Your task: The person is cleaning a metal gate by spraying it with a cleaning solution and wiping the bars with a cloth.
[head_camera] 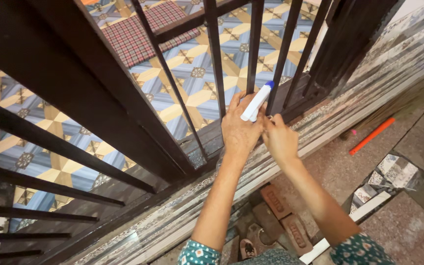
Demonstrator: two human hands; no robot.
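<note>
My left hand (239, 128) grips a white spray bottle (254, 104) with a blue tip, held up against the dark metal gate bars (215, 59). The nozzle points at the bars. My right hand (279, 140) touches the bottle's lower end with its fingertips, right beside my left hand. Both forearms reach forward from patterned green sleeves at the bottom of the view. Most of the bottle's body is hidden behind my left hand.
The dark gate (99, 113) stands on a stone threshold (320, 127). Patterned floor tiles (192, 68) and a checked mat (138, 34) lie beyond it. A broom with an orange handle (371, 136), red bricks (283, 218) and broken tile pieces (393, 172) lie on the ground to the right.
</note>
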